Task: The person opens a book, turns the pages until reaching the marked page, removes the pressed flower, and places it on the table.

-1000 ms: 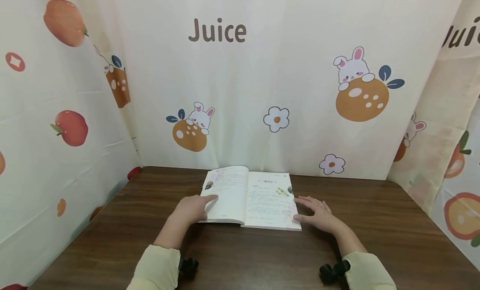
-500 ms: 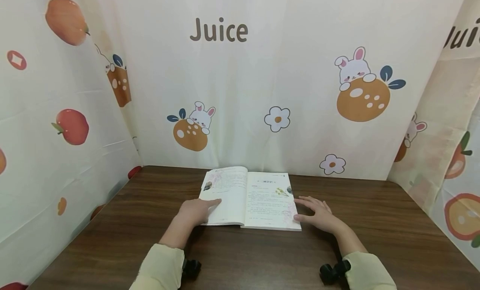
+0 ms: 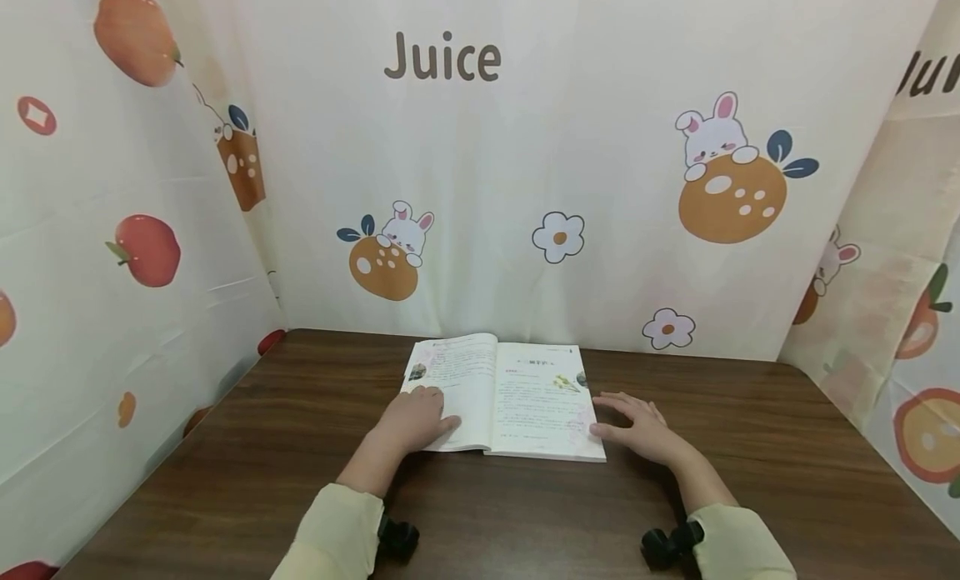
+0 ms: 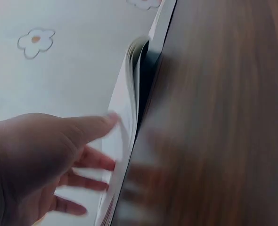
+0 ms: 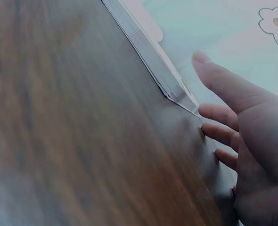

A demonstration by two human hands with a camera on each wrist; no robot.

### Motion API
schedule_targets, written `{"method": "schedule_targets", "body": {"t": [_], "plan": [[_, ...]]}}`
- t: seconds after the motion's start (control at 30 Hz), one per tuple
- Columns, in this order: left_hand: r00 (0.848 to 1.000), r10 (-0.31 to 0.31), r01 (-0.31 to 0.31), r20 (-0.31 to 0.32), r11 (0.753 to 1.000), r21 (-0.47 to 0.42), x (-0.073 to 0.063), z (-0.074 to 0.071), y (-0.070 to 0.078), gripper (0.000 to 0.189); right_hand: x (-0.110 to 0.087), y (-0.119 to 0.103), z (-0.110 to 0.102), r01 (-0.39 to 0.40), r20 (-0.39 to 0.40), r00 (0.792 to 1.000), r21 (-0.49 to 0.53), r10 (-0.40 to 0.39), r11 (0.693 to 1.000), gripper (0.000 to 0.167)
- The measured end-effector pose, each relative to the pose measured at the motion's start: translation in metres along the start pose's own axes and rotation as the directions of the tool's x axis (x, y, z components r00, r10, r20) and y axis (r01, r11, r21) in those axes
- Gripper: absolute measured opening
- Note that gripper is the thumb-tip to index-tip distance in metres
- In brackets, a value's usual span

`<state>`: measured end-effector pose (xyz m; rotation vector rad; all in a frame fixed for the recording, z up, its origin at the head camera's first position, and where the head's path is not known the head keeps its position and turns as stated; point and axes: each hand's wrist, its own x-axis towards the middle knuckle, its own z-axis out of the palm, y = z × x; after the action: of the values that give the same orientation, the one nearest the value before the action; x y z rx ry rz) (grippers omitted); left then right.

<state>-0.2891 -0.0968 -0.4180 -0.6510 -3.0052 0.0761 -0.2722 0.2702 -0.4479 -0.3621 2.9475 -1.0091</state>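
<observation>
An open book (image 3: 528, 405) with printed pages lies on the brown table, its left pages bulging up near the spine. My left hand (image 3: 414, 419) is over the lower part of the left page, thumb reaching toward the spine. In the left wrist view that hand (image 4: 49, 160) has its fingers spread and relaxed, close over the page, and the page stack (image 4: 127, 94) curves up ahead of the thumb. At the book's right edge rests my right hand (image 3: 641, 430). The right wrist view has its fingers loosely bent beside the page block (image 5: 153, 54), fingertips near the corner, thumb raised.
The wood-grain table (image 3: 540, 522) runs back to a pale curtain (image 3: 480, 163) printed with fruit, rabbits and flowers. More of this cloth hangs at both sides. A black strap-mounted device sits at each wrist, below the cream sleeves.
My left hand has moved right and farther onto the left page, from pointing with its index finger to lying over the page with the thumb out. The right hand stays put.
</observation>
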Motion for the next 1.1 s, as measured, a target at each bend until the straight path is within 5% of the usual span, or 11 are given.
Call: {"method": "schedule_targets", "body": {"t": [0.17,0.4,0.57,0.73,0.87,1.1], "plan": [[0.996,-0.078,0.078,0.032,0.997,0.003,0.007,-0.007,0.019,0.058,0.008,-0.006,0.002,-0.129,-0.056,0.990,0.036,0.131,0.991,0.062],[0.986,-0.148,0.143,0.079,0.988,0.064,0.010,-0.012,0.034,0.062,0.032,-0.015,0.013,-0.225,-0.226,0.944,0.083,0.239,0.971,0.042],[0.999,-0.017,0.016,0.043,0.999,0.033,0.014,-0.007,0.038,0.059,0.043,-0.021,0.021,-0.303,-0.284,0.912,0.024,0.297,0.953,0.046],[0.989,0.136,-0.130,0.063,0.988,-0.079,0.017,-0.006,0.046,0.047,0.046,-0.025,0.023,-0.344,-0.289,0.901,-0.021,0.324,0.939,0.050],[0.981,0.133,-0.110,0.140,0.980,-0.164,0.021,-0.007,0.048,0.043,0.048,-0.025,0.023,-0.347,-0.272,0.907,-0.048,0.322,0.937,0.050],[0.981,0.095,-0.053,0.168,0.969,-0.240,0.028,-0.004,0.048,0.057,0.047,-0.023,0.024,-0.334,-0.289,0.908,-0.058,0.304,0.941,0.047]]}}
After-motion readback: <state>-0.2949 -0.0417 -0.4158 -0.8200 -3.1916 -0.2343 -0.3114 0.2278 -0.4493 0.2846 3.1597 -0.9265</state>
